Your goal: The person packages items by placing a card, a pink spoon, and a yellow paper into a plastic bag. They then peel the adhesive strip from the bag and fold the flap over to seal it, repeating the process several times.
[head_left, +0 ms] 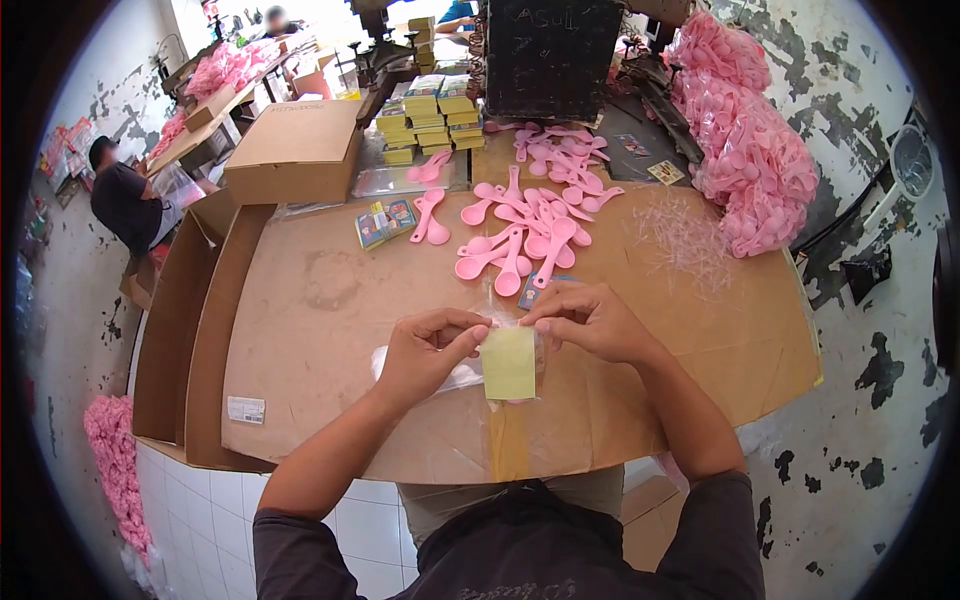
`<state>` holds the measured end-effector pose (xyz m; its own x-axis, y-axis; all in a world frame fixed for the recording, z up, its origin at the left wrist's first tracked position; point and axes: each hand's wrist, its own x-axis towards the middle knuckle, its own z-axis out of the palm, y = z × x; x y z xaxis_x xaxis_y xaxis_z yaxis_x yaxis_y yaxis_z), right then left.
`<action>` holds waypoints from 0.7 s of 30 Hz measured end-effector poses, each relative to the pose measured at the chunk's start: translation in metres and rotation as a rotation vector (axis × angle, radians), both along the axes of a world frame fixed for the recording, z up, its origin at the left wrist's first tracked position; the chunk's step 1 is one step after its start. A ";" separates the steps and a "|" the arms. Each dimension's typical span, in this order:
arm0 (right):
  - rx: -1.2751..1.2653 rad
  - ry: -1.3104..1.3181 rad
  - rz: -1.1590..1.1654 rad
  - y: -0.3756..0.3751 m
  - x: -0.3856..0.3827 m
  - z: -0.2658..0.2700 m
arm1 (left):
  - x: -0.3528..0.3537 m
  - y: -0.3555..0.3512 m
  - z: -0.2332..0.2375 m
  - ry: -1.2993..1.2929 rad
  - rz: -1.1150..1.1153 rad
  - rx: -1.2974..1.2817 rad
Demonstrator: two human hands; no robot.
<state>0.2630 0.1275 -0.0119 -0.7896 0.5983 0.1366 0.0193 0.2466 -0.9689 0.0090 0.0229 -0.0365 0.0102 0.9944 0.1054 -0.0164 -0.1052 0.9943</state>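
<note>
Between my hands is a small transparent plastic bag with a yellow-green card (510,364) in it. My left hand (432,345) pinches the bag's upper left corner between thumb and fingers. At the upper right corner, my right hand (592,322) has its thumb and fingertips closed on the bag. A bit of pink shows under the card's lower edge. A stack of empty transparent bags (462,376) lies partly behind my left hand. Just beyond my right hand a blue printed card (533,293) is partly covered. Pink measuring spoons (510,262) lie in a loose pile ahead.
A bundle of printed cards (386,224) sits left of the spoons, with stacked card bundles (428,110) behind. Cardboard boxes (293,150) line the left side. Thin plastic strips (683,243) and bulging bags of pink spoons (745,150) are right. Another person (128,200) sits far left.
</note>
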 end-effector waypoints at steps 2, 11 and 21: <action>0.014 -0.004 -0.013 0.000 -0.001 -0.003 | 0.000 0.002 -0.007 -0.009 0.001 -0.024; -0.114 0.099 -0.012 -0.006 -0.009 -0.012 | 0.004 -0.001 0.004 -0.065 0.056 -0.008; -0.110 0.074 0.011 -0.007 -0.016 -0.001 | 0.009 -0.006 0.019 -0.095 -0.020 0.125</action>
